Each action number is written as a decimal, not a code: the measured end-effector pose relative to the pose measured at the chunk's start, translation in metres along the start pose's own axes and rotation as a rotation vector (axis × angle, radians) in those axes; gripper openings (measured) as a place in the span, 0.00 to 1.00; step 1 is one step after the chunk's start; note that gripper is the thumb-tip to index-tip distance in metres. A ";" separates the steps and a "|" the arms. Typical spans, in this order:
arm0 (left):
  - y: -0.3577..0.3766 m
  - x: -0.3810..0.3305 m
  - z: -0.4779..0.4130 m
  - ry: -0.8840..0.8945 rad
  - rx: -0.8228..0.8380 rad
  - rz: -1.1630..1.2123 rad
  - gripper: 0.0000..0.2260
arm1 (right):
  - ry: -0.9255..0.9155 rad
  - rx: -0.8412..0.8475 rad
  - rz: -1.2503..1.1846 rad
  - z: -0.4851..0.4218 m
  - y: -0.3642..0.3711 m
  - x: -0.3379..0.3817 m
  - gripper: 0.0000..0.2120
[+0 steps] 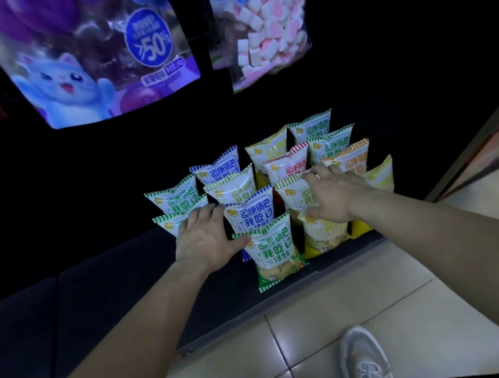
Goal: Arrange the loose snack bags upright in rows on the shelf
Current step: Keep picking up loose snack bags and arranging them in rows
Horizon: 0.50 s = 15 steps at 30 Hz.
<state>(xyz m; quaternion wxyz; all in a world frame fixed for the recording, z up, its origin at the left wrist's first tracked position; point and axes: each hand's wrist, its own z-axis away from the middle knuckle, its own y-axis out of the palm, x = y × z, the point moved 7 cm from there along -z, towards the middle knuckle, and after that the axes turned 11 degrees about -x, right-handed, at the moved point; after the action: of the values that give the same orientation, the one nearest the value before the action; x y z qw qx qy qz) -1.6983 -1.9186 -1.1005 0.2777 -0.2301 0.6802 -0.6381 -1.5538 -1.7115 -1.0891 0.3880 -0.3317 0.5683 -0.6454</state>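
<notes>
snack bags (276,248) upright in rows, frame centre, low dark shelf (112,289) | left hand (204,239) spread flat on them, gripping nothing | right hand (335,196) open, likewise | likely light, puffy, slick, crushable: pinch top seams

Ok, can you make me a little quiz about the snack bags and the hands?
1. True or false: the front green-striped bag is lying flat.
2. Which hand rests on the right-hand bags? A) left hand B) right hand
3. Fill in: the big hanging bag up top shows a blue cartoon ____.

Key: 1 false, it stands upright on the shelf. 2 B. 3 cat.
</notes>
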 end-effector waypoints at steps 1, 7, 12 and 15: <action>0.000 0.004 -0.005 -0.009 -0.006 0.015 0.40 | 0.007 -0.018 -0.028 -0.009 0.000 0.004 0.40; 0.012 0.020 -0.063 -0.019 -0.077 0.051 0.32 | 0.055 -0.132 -0.142 -0.079 0.011 0.010 0.32; 0.029 0.022 -0.121 -0.024 -0.152 0.043 0.30 | 0.140 -0.175 -0.168 -0.130 0.023 0.002 0.32; 0.046 0.018 -0.145 -0.012 -0.129 0.024 0.31 | 0.195 -0.161 -0.146 -0.148 0.031 -0.003 0.35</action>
<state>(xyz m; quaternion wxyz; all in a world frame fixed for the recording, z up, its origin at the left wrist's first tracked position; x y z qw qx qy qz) -1.8069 -1.8194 -1.1428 0.2739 -0.2429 0.7210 -0.5883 -1.6768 -1.6396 -1.1399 0.2551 -0.3380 0.6277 -0.6532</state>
